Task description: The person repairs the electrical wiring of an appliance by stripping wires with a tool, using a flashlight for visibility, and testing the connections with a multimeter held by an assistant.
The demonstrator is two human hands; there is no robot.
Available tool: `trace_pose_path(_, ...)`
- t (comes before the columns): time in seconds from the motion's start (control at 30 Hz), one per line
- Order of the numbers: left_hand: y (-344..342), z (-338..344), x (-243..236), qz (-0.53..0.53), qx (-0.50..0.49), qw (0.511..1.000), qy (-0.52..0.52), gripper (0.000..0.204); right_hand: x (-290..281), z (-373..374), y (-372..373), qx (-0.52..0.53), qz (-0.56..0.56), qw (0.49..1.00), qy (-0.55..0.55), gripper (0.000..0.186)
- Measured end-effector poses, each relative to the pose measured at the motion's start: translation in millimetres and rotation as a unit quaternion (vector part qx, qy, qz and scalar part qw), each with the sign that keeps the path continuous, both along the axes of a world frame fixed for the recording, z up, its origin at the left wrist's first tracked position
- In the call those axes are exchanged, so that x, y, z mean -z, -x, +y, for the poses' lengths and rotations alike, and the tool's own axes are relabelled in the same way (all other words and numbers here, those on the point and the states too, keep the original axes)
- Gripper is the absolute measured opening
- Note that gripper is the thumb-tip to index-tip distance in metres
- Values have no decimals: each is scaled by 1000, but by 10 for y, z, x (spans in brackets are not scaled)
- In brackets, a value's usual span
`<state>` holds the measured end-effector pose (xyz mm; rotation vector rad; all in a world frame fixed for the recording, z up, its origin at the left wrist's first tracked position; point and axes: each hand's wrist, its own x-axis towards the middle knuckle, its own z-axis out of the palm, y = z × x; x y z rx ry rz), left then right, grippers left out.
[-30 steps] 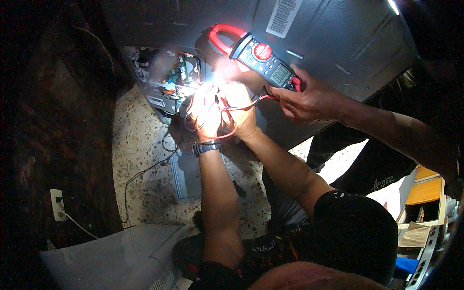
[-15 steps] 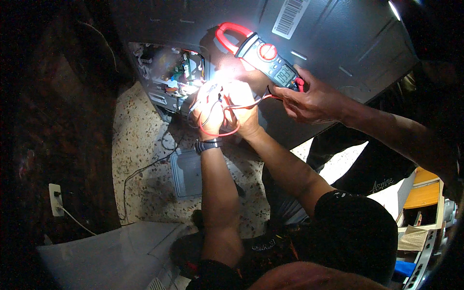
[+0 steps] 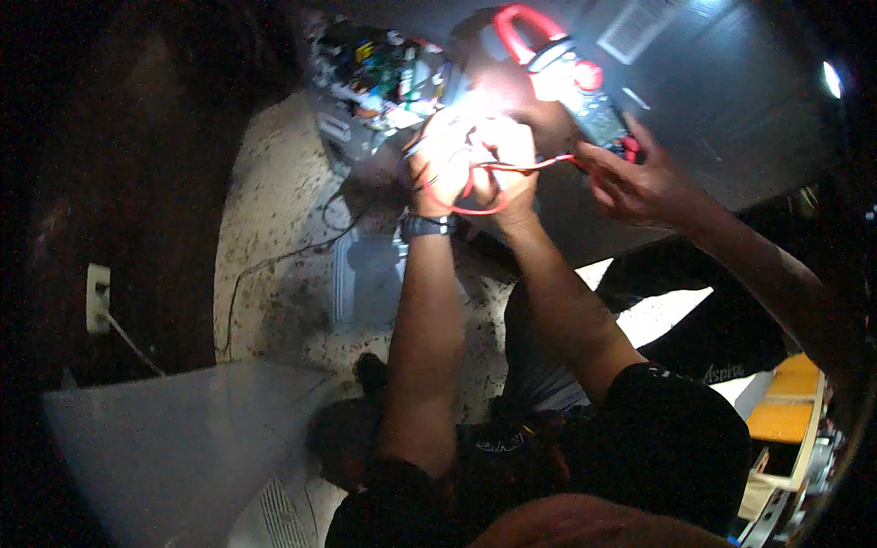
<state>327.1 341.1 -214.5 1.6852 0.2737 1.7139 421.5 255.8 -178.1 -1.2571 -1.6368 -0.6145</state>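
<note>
My left hand point(image 3: 437, 173) and my right hand point(image 3: 512, 169) are close together, fingers closed, beside an open electronics compartment point(image 3: 388, 73) in a large grey cabinet point(image 3: 731, 100). Red and black test leads point(image 3: 480, 212) run from them and loop across both hands. Strong glare washes out the fingertips, so the lead ends cannot be made out. At the right, another person's hand point(image 3: 639, 183) holds a red and white clamp meter point(image 3: 585, 87) against the cabinet's face. The leads run toward that meter. Wires and green circuit boards fill the compartment.
A grey plastic cover point(image 3: 365, 279) lies on the speckled floor point(image 3: 269, 192), near a dark cable point(image 3: 283, 260). A wall socket point(image 3: 98, 299) with a plug is at the left. A pale panel point(image 3: 164, 438) stands at lower left, and a wooden-coloured drawer unit point(image 3: 784, 402) at lower right.
The view has shifted, so the cabinet, hands and meter appear farther right and higher. My hands stay bunched on the leads; the other person still holds the meter.
</note>
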Motion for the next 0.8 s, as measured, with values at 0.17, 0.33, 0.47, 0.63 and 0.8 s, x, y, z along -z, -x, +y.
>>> trace_pose_path(0.17, 21, 13, 24, 120, -105, 987, -36, 44, 37, 16, -45, -19, 7, 1000, -21, 24)
trace_pose_path(0.33, -7, 59, 48, 94, -129, 985, -72, 36, 46, 30, -31, -20, 10, 1000, -18, 25)
trace_pose_path(0.47, -25, 48, 60, 87, -88, 992, -21, 38, 56, 42, -24, -21, 12, 1000, -17, 25)
trace_pose_path(0.63, -16, -49, -45, 92, -61, 993, 37, 32, 41, 26, -76, -15, 11, 1000, -19, 26)
trace_pose_path(0.8, 11, 41, 27, 103, -133, 984, -56, 28, 48, 62, -10, -12, 13, 1000, -16, 27)
